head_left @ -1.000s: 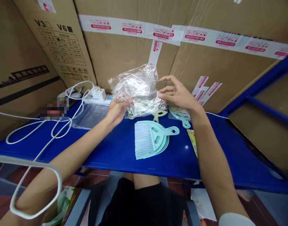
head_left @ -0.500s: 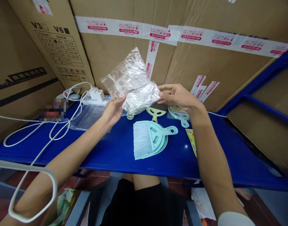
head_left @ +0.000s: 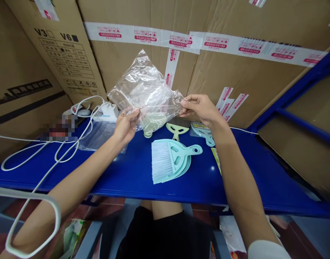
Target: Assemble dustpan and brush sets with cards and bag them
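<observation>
A clear plastic bag (head_left: 147,86) is held up above the back of the blue table (head_left: 105,180). My left hand (head_left: 126,124) pinches its lower left edge, and my right hand (head_left: 198,109) grips its right edge with thumb and fingertips. Below the bag lies a light-blue hand brush (head_left: 178,154) on top of a matching dustpan (head_left: 188,167), bristles toward the left. Through and behind the bag a pale green dustpan (head_left: 151,126) shows in part. Beside it is a green brush (head_left: 177,129) with dark bristles.
A bagged blue brush set (head_left: 205,135) and a yellow-green card (head_left: 216,160) lie near my right arm. Flat clear bags (head_left: 97,136), white cables (head_left: 59,158) and a power strip (head_left: 107,113) occupy the left. Cardboard boxes (head_left: 143,14) stand behind.
The bag has been spread flatter and wider between my hands, and is more see-through. Both hands keep hold of it. The brush and dustpan below stay in place.
</observation>
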Demonstrator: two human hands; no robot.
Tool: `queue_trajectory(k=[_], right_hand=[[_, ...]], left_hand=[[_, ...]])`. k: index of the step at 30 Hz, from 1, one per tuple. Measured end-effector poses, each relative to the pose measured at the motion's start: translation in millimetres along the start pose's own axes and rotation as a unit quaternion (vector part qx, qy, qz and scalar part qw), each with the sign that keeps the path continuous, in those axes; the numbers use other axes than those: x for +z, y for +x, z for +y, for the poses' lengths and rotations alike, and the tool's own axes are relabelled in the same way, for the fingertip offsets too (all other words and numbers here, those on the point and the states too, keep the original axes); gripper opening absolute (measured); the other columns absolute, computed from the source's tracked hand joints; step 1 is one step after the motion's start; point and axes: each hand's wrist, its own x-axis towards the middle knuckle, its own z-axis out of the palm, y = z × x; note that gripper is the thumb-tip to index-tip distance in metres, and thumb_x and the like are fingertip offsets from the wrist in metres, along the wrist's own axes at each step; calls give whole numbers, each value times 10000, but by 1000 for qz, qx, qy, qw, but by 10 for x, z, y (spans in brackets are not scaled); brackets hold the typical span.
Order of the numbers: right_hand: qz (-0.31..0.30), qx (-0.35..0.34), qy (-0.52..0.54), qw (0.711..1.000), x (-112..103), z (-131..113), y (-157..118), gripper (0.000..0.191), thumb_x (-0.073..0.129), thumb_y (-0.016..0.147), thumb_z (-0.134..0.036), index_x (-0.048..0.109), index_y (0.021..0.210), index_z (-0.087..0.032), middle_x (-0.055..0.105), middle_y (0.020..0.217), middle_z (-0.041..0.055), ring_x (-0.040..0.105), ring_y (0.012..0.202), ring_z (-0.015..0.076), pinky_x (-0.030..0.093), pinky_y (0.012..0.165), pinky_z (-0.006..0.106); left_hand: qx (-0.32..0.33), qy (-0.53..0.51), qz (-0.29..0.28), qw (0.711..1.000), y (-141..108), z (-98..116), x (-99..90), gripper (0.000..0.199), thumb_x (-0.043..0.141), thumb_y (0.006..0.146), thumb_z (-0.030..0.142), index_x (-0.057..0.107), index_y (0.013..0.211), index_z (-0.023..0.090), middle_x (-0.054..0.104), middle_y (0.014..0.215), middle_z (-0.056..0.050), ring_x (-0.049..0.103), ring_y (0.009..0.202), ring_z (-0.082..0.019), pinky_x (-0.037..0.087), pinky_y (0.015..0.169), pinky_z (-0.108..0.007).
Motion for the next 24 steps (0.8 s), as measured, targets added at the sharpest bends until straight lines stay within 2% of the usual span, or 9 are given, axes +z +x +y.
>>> queue_trajectory(k=[2, 4, 7, 9, 13, 18, 24], right_hand=[[-37, 12, 45, 998, 68, -2, -18, 324, 948, 814, -346, 701, 942, -180, 811, 849, 63, 806, 822, 201, 712, 810, 359], [-80, 49, 77, 993, 199, 34, -43, 338, 944, 822, -341, 701, 992, -180, 831, 989, 100, 818, 943, 236, 711, 868, 396], [-130, 116, 73, 982, 458, 153, -82, 289, 919, 851, -343, 730, 927, -138, 828, 989, 162, 824, 944, 270, 718, 824, 380], [-142, 134, 62, 979, 605, 240, -99, 241, 898, 868, -307, 743, 868, -122, 826, 968, 177, 828, 897, 267, 716, 781, 350], [-141, 142, 57, 978, 729, 346, -101, 212, 901, 857, -249, 758, 816, -98, 828, 888, 165, 819, 772, 222, 701, 714, 292], [-78, 129, 88, 985, 801, 408, -77, 207, 903, 862, -178, 734, 772, -101, 786, 722, 90, 748, 611, 141, 650, 603, 216], [-59, 149, 122, 979, 966, 483, -96, 193, 767, 999, -232, 707, 849, -126, 800, 782, 96, 777, 668, 171, 650, 603, 245]], left_hand=[[13, -13, 6, 1000, 10, -7, -8, 297, 774, 785, -38, 636, 917, 190, 806, 975, -35, 776, 922, -146, 641, 896, -232], [29, -18, 6, 999, 2, -35, -7, 325, 787, 755, -43, 623, 903, 195, 794, 934, -24, 769, 894, -138, 629, 884, -218], [46, 4, -17, 999, -34, -94, 4, 337, 842, 697, -4, 624, 868, 188, 759, 839, 2, 730, 770, -122, 616, 801, -214], [54, 24, -26, 998, -49, -121, 3, 351, 885, 665, 50, 626, 858, 187, 750, 826, 10, 712, 743, -123, 603, 748, -216], [69, 28, 1, 997, -5, -108, -34, 401, 923, 630, 110, 584, 820, 207, 747, 811, 17, 706, 746, -132, 566, 675, -207], [90, 10, 4, 996, 75, -70, -77, 394, 923, 645, 105, 572, 787, 214, 750, 817, 22, 715, 793, -132, 595, 748, -221], [55, 44, -24, 997, 13, -66, -33, 385, 930, 640, 159, 610, 849, 202, 760, 878, -8, 714, 794, -143, 587, 690, -221]])
